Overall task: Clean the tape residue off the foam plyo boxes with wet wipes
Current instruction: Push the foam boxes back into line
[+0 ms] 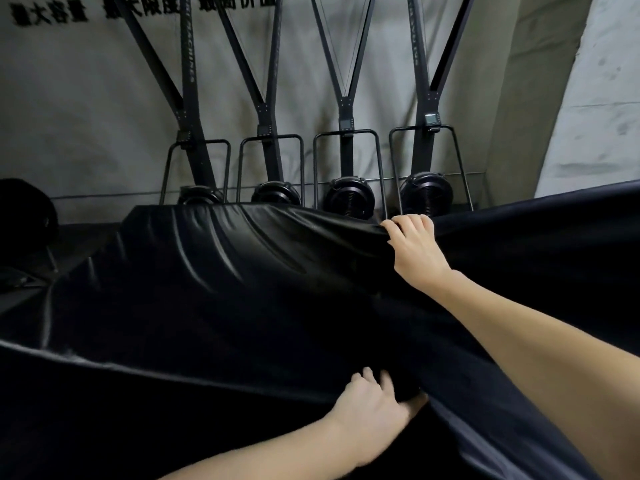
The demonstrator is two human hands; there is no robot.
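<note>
a person leans over a large black cover [214, 306] draped across what is probably one of the foam plyo boxes, in a dim gym with four ski machines [349, 199] lined up against the far wall. the right hand [414, 251], reaching far across, has its fingers curled over the cover's far edge, gripping a bunched fold. the left hand [372, 400] sits near, low in the scene, fingers tucked into the dark material where a seam or fold runs; it appears to be pinching the fabric, though the gloom makes that hard to confirm. the covered bulk lies directly ahead of both hands, its long axis running left to right, with taut creases fanning from the right hand towards the far left corner. the left hand is the nearer one; the right is at full stretch. no wet wipes and no tape residue can be seen, so the wiping looks not yet begun.
</note>
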